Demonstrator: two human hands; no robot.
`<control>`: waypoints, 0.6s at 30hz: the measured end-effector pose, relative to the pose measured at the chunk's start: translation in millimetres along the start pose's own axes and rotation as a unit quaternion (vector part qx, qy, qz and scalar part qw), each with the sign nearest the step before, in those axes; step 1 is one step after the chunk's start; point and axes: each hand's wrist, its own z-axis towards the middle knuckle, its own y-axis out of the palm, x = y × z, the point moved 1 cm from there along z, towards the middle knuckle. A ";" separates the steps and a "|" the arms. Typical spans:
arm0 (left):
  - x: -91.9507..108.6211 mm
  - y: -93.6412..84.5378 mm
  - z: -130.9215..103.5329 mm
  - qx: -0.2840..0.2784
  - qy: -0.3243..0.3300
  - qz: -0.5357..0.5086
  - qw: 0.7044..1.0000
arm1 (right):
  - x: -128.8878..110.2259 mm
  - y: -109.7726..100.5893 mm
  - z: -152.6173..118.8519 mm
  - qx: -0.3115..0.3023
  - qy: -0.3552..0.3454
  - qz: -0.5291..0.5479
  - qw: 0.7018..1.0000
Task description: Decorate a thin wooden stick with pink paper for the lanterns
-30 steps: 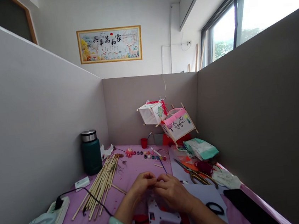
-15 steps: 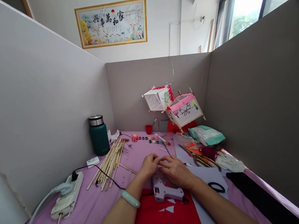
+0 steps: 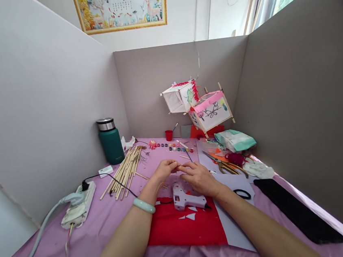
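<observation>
In the middle of the table my left hand (image 3: 165, 171) and my right hand (image 3: 200, 178) meet at the fingertips. Both have their fingers drawn together in a pinch; whatever lies between them is too small or hidden to make out. A jade-green bangle (image 3: 144, 205) circles my left wrist. Just below the hands a pale hot glue gun (image 3: 189, 200) rests on its side, nozzle to the right. Under it lies a red sheet (image 3: 185, 232) with small white scraps (image 3: 191, 216). My right forearm passes over a white sheet (image 3: 235, 232).
Left are thin wooden sticks (image 3: 129, 170), a green flask (image 3: 110, 143) and a power strip (image 3: 80, 205). Two paper lanterns (image 3: 211, 110) hang at the back. On the right lie gold-handled scissors (image 3: 226, 167), maroon yarn (image 3: 235, 159), a packet (image 3: 235, 139) and a black strip (image 3: 296, 209). Partitions enclose the table.
The head view has tipped downward, so the table sits higher in the picture. My hands stay together at the fingertips, with the fingers slightly shifted. The glue gun has not visibly moved.
</observation>
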 end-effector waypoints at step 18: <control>-11.8 -9.8 8.7 0.097 -0.016 0.076 0.992 | 1.2 8.7 -4.7 -0.003 0.053 0.069 0.996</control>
